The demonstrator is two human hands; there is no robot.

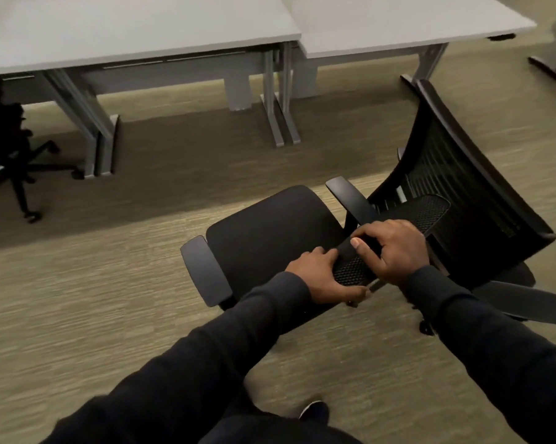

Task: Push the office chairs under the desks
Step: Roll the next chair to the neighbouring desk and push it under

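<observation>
Both hands, left hand (321, 277) and right hand (395, 248), clamp the office chair's (270, 238) mesh backrest (395, 225).

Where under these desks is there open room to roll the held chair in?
The bay under the middle desk is bare carpet, bordered by its leg pairs and. The far-left bay is crowded by another chair. Both hands, left and right, hold the chair.

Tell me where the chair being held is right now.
The chair stands on the carpet at centre-right of the head view, out in front of the desks, with the left hand and right hand gripping its backrest.
</observation>
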